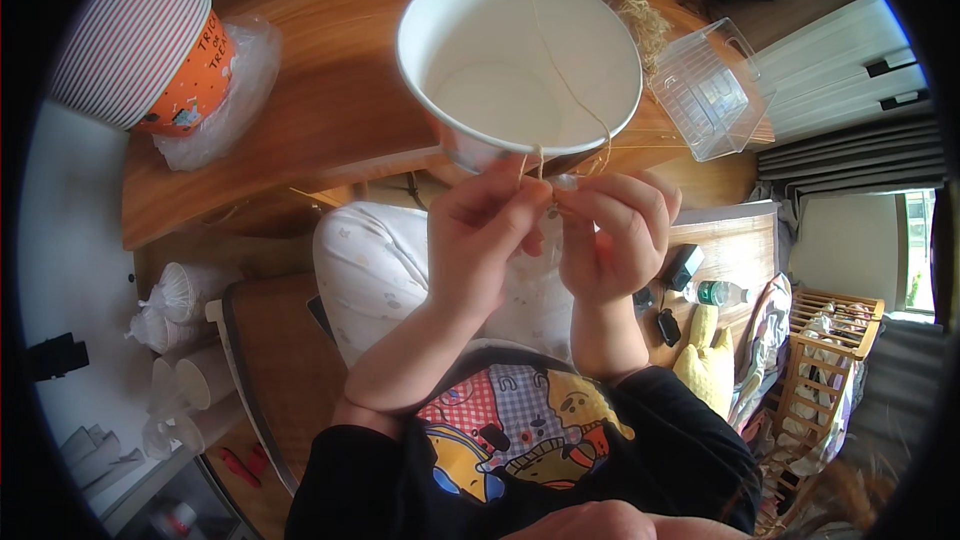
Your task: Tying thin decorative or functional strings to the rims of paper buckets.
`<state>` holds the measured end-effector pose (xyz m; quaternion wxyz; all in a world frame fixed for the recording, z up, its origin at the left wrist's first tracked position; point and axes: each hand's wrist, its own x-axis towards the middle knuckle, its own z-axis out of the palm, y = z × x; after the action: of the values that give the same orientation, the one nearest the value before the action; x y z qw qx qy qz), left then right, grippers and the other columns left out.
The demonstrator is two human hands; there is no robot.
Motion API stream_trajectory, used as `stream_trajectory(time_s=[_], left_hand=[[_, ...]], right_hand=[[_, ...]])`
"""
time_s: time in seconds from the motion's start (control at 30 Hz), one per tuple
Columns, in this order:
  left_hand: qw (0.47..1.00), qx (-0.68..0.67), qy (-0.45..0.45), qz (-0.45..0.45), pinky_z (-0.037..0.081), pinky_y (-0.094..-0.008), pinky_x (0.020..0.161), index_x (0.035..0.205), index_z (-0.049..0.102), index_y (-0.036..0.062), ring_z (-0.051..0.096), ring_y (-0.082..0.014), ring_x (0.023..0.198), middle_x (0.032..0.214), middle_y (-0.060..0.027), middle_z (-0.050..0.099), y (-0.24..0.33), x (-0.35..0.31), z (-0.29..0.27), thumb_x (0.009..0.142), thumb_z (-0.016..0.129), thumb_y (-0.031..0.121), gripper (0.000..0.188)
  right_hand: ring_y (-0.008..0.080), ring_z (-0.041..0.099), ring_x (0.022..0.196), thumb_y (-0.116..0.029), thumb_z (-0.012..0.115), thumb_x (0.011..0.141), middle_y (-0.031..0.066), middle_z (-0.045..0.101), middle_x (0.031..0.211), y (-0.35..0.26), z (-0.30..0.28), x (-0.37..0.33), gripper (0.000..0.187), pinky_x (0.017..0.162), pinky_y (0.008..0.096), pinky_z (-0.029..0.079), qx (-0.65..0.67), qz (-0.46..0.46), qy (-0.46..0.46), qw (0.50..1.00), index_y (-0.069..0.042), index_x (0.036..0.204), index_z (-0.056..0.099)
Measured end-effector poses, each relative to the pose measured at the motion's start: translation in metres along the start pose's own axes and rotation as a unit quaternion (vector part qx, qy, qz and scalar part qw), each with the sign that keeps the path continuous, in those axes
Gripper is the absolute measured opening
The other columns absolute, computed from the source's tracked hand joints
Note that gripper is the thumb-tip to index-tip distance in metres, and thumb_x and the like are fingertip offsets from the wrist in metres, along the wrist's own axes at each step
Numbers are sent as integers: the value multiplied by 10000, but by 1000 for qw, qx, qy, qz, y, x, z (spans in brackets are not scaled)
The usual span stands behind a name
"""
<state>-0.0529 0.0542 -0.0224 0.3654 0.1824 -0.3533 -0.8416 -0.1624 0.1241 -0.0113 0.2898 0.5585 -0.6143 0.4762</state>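
The thin tan twine point(566, 87) runs across my round, white-lined paper bucket point(440, 50) to its near rim. The bucket is at the brown wooden tabletop's point(310, 90) edge, apparently for easy reach. My left hand point(490, 230) and right hand point(620, 230) pinch the twine fingertip-close, forearms converging.

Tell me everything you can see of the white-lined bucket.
The bucket is round, with a smooth white inside and rolled rim; it looks like coated paper. Its mouth faces up toward the camera, at the near edge of the wooden desk; its support is hidden. Twine crosses the mouth from far rim to near. The left hand and right hand pinch twine beside the near rim; whether fingers touch the bucket is unclear.
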Motion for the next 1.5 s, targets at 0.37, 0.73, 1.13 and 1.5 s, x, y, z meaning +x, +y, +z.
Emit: stream_trajectory(time_s=[0.37,0.73,1.13,1.5], left_hand=[[995,-82,52,1,438,-201,542,962,659,43,560,-67,614,742,-6,638,-11,-4,12,943,649,134,94],[985,-171,-28,-11,516,-250,790,1117,580,81,614,-95,907,1033,-18,637,-20,-7,7,998,570,231,192],[986,-168,5,-19,516,-254,808,1118,582,95,612,-94,923,1023,0,630,-18,-9,11,997,572,249,196],[991,-130,-35,-6,521,-255,776,1057,572,98,615,-101,887,966,-3,634,-21,-11,4,1005,557,257,168]], right_hand=[[241,549,807,-25,681,681,36,646,917,-2,14,-7,219,756,369,432,14,18,61,998,-108,884,668],[241,566,784,-56,701,668,38,639,864,-1,17,-7,212,728,372,425,44,28,83,995,-101,870,655],[233,563,771,-59,709,664,25,637,858,-2,20,-10,209,721,365,418,42,30,93,994,-111,859,657],[239,535,847,-59,711,664,6,647,879,-2,12,-12,215,761,369,418,37,41,67,996,-137,860,669]])
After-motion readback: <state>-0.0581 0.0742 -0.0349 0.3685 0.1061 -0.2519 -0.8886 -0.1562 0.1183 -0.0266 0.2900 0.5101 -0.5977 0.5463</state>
